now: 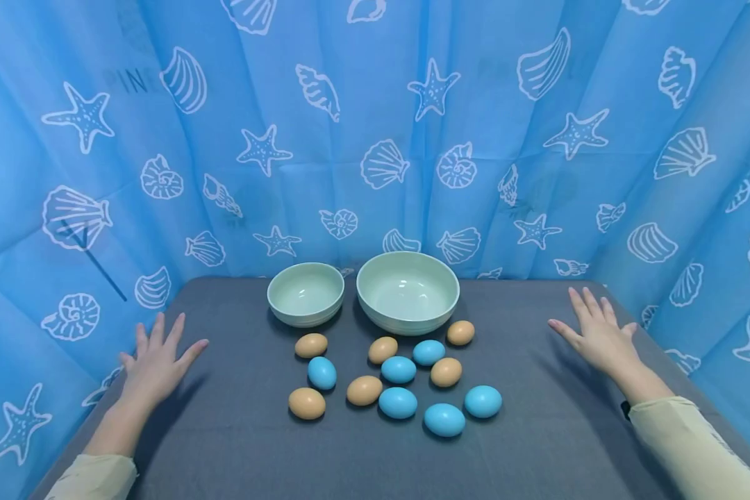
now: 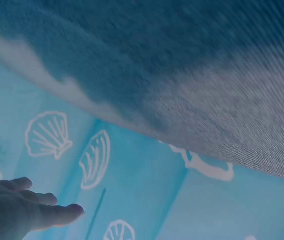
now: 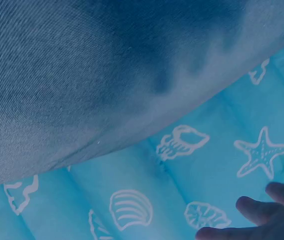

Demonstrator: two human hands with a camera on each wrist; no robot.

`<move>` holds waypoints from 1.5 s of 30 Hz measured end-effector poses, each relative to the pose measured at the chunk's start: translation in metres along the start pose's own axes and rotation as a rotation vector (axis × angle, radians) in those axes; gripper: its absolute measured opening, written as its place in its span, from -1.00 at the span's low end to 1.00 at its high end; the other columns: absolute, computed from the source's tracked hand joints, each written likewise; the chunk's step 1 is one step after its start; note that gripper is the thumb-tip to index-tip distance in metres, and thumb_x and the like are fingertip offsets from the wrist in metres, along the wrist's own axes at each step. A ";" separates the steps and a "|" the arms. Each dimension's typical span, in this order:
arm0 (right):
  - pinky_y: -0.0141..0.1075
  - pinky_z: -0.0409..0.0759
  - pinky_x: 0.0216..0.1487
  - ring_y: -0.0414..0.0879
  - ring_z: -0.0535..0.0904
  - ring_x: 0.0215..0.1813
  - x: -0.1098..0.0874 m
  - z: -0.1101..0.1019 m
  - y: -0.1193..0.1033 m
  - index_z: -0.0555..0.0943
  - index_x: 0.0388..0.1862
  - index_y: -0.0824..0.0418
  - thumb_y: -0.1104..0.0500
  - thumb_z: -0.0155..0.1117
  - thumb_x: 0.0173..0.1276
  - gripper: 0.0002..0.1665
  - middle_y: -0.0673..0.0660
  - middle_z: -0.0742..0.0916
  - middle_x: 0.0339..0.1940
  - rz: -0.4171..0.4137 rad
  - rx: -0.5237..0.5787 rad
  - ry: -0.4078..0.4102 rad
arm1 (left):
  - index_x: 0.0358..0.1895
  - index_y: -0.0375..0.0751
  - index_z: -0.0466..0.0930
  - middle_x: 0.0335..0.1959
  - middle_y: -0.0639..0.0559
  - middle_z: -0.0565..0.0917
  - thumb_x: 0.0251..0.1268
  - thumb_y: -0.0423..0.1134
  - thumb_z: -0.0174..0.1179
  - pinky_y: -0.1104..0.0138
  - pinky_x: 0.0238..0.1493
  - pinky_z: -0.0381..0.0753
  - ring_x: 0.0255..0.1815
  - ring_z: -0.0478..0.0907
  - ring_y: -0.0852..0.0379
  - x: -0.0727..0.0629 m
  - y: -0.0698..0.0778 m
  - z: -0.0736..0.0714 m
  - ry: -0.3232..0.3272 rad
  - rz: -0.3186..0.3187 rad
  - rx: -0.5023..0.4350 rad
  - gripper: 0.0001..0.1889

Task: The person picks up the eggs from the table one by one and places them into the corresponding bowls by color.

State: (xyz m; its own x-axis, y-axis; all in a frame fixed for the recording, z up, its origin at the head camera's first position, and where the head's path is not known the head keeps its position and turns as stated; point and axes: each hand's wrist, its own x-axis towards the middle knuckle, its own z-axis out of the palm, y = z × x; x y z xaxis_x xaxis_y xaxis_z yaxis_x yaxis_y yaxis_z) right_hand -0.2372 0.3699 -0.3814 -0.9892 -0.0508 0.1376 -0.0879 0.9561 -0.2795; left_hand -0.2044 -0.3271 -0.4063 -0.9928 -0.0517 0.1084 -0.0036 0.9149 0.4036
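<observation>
My left hand [image 1: 156, 368] is held over the left side of the table with its fingers spread, holding nothing. On the right side my right hand [image 1: 602, 338] is spread the same way and also holds nothing. Between them lie several blue eggs [image 1: 398, 403] and several brown eggs [image 1: 307, 403], scattered on the cloth. Behind the eggs stand a smaller pale green bowl [image 1: 306, 316] and, to its right, a larger pale green bowl [image 1: 407, 322]. Nothing lies inside either bowl. In the wrist views, fingers of the left hand [image 2: 19, 207] and right hand [image 3: 261, 215] show against the curtain.
A grey cloth [image 1: 237, 444] covers the table, whose rounded far corners meet a blue curtain [image 1: 350, 125] printed with white shells and starfish. The curtain hangs close behind the bowls and along both sides. One brown egg [image 1: 460, 333] lies close by the larger bowl.
</observation>
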 end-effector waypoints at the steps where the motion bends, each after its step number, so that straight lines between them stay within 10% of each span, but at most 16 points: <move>1: 0.68 -0.29 0.05 0.56 -0.24 0.43 -0.001 0.000 -0.001 -0.20 0.56 0.35 -0.35 -0.15 0.49 0.05 0.54 -0.04 0.49 -0.007 0.004 0.014 | 0.53 -0.37 -0.24 0.44 -0.60 -0.29 0.47 0.30 -0.19 -0.60 0.09 -0.39 0.38 -0.53 -0.61 0.001 0.001 0.000 0.002 0.008 -0.015 -0.09; 12: 0.48 0.10 0.18 0.55 0.10 0.35 -0.011 -0.001 -0.029 0.00 0.51 0.45 -0.05 0.10 0.51 -0.11 0.58 0.20 0.41 -0.180 0.161 0.162 | 0.52 -0.40 -0.34 0.48 -0.54 -0.21 0.52 0.16 -0.12 -0.38 0.33 -0.14 0.46 -0.29 -0.49 0.013 0.018 0.002 -0.043 0.023 -0.307 -0.11; 29: 0.33 0.51 -0.02 0.28 0.45 0.21 -0.030 0.009 -0.061 0.15 0.45 0.47 0.29 0.35 0.29 -0.15 0.51 0.33 0.37 -0.458 0.492 -0.098 | 0.56 -0.07 -0.45 0.56 -0.29 -0.18 0.51 -0.12 0.04 -0.09 0.35 0.27 0.50 -0.01 -0.28 0.029 0.067 0.022 -0.183 -0.156 -0.942 -0.13; 34: 0.08 0.61 0.00 -0.25 0.48 0.22 -0.032 0.018 -0.058 0.20 0.45 0.40 0.35 0.35 0.26 -0.17 -0.01 0.40 0.43 -0.527 0.559 -0.188 | 0.57 -0.01 -0.41 0.57 -0.24 -0.19 0.52 -0.20 0.03 -0.09 0.35 0.29 0.51 -0.03 -0.26 0.037 0.083 0.032 -0.179 -0.222 -1.046 -0.16; 38: 0.06 0.60 0.01 -0.29 0.46 0.22 -0.033 0.021 -0.058 0.21 0.45 0.40 0.38 0.32 0.27 -0.19 -0.47 0.33 0.33 -0.564 0.637 -0.305 | 0.58 0.04 -0.37 0.58 -0.18 -0.21 0.52 -0.24 0.02 -0.09 0.38 0.25 0.53 -0.09 -0.20 0.047 0.094 0.038 -0.158 -0.261 -1.100 -0.19; 45: -0.18 0.55 0.13 -0.21 0.44 0.29 -0.032 0.031 -0.056 0.23 0.48 0.32 0.42 0.27 0.31 -0.22 -0.35 0.42 0.35 -0.621 0.733 -0.506 | 0.58 0.05 -0.33 0.58 -0.11 -0.23 0.50 -0.29 0.04 -0.06 0.41 0.21 0.55 -0.15 -0.14 0.059 0.103 0.045 -0.122 -0.304 -1.152 -0.18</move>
State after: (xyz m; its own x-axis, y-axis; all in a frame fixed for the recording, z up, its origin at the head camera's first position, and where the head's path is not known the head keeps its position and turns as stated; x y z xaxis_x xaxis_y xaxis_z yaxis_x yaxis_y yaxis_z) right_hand -0.2038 0.3087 -0.4000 -0.6670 -0.7396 0.0899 -0.4719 0.3260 -0.8192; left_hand -0.2690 -0.2180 -0.3994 -0.9749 -0.1088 -0.1942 -0.1922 -0.0284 0.9809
